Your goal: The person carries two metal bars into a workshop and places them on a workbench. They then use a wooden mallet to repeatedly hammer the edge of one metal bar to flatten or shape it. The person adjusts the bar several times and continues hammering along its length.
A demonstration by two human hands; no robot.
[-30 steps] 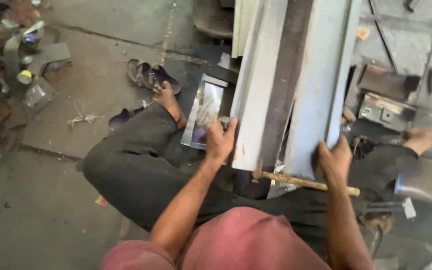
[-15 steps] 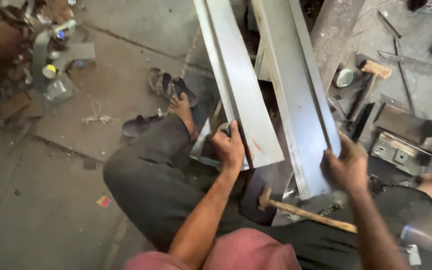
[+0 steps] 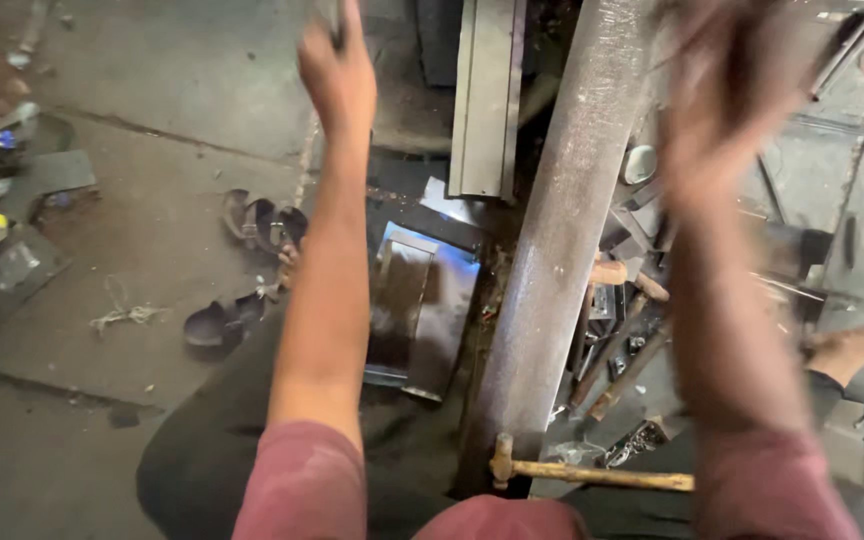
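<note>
While both raised hands blur, grip unclear, the steel beam point(image 3: 562, 250) runs lengthwise away, slightly tilted.

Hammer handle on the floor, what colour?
Light tan wood on the hammer, head view.

A grey concrete floor point(image 3: 152, 120) carries everything here. At the left lie a pair of dark sandals point(image 3: 252, 225) and, further left, a heap of scrap metal pieces point(image 3: 12, 200). In the middle a shiny metal tray point(image 3: 422, 305) lies flat, with a folded sheet-metal channel point(image 3: 487, 95) beyond it. Near the bottom a wooden-handled hammer point(image 3: 582, 472) rests beside a long rusty steel beam point(image 3: 562, 240). Loose tools point(image 3: 622, 350) crowd the right.
</note>
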